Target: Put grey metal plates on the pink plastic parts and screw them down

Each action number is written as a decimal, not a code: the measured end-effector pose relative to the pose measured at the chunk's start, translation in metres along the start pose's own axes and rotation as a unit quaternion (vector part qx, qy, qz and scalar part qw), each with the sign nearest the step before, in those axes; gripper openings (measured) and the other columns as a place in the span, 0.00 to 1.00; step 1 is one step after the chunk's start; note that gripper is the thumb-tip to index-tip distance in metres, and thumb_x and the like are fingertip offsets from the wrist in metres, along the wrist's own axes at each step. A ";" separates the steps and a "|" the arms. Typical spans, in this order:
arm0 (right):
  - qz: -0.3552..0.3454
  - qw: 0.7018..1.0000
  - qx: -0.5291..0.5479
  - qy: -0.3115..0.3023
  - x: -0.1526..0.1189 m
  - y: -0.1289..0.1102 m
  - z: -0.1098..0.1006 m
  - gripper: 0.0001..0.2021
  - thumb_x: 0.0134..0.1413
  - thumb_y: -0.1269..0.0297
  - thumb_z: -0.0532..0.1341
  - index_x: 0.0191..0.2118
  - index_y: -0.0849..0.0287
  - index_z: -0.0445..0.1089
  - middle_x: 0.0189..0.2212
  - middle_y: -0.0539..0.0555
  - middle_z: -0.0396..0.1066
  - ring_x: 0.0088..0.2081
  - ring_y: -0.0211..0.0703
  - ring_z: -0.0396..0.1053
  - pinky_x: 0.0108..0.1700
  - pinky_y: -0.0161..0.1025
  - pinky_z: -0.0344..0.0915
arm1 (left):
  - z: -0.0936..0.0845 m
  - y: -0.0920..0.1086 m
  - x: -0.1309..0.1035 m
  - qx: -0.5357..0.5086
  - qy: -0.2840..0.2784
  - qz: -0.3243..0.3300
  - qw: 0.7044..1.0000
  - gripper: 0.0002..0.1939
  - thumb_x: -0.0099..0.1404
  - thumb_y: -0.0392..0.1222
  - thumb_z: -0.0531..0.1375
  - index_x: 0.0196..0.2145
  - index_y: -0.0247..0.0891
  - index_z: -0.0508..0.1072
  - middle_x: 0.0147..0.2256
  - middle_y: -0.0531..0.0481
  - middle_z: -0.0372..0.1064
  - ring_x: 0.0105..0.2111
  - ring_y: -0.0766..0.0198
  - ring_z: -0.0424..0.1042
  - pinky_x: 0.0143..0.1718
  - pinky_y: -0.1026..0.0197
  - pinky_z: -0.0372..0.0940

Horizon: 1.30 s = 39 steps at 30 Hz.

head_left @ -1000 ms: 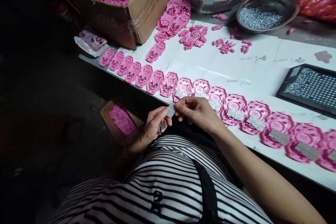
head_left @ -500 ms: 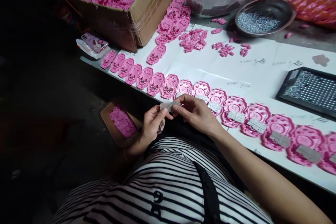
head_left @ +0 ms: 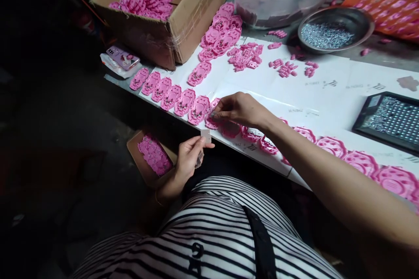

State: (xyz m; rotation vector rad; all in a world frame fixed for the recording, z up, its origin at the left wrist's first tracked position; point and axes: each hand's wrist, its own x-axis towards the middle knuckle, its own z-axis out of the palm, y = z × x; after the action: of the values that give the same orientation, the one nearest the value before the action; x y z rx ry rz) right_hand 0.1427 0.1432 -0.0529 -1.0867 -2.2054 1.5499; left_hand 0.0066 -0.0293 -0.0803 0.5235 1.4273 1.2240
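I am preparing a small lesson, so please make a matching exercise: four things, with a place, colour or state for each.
1. left hand
2. right hand
3. phone
4. bowl

A. purple, near the cardboard box
B. holds small silvery pieces
C. at the row of pink parts
D. grips a flat grey piece

Pairs: 1-D, 2-C, 3-A, 4-B

The pink casings (head_left: 199, 110) are glossy plastic, the box (head_left: 199, 22) matt cardboard.
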 end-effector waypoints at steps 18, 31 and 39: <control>-0.007 0.986 -0.163 0.043 -0.003 -0.009 0.009 0.07 0.53 0.67 0.67 0.39 0.62 0.75 0.32 0.54 0.74 0.31 0.42 0.69 0.33 0.35 0.61 | -0.009 0.005 0.003 0.044 0.018 0.056 0.997 0.18 0.59 0.55 0.63 0.33 0.35 0.78 0.25 0.50 0.72 0.12 0.80 0.51 0.11 0.72 0.46; -0.098 0.991 0.029 0.083 -0.040 -0.028 0.053 0.06 0.55 0.65 0.61 0.35 0.61 0.73 0.32 0.53 0.72 0.30 0.39 0.68 0.32 0.34 0.61 | 0.001 0.017 0.003 -0.107 0.003 0.012 0.994 0.18 0.54 0.53 0.68 0.29 0.33 0.73 0.25 0.53 0.70 0.12 0.81 0.52 0.11 0.74 0.43; -0.137 0.973 -0.076 0.168 -0.010 -0.027 0.035 0.06 0.56 0.69 0.60 0.37 0.62 0.74 0.31 0.54 0.72 0.28 0.40 0.68 0.32 0.35 0.62 | -0.011 0.014 0.009 -0.123 0.050 -0.026 0.991 0.21 0.55 0.54 0.66 0.38 0.33 0.74 0.21 0.55 0.67 0.11 0.79 0.53 0.10 0.73 0.39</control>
State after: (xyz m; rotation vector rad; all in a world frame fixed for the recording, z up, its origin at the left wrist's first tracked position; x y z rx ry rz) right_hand 0.1182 0.1073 -0.0415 -0.9523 -2.1526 1.0157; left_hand -0.0103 -0.0209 -0.0738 0.2560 1.3408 1.3767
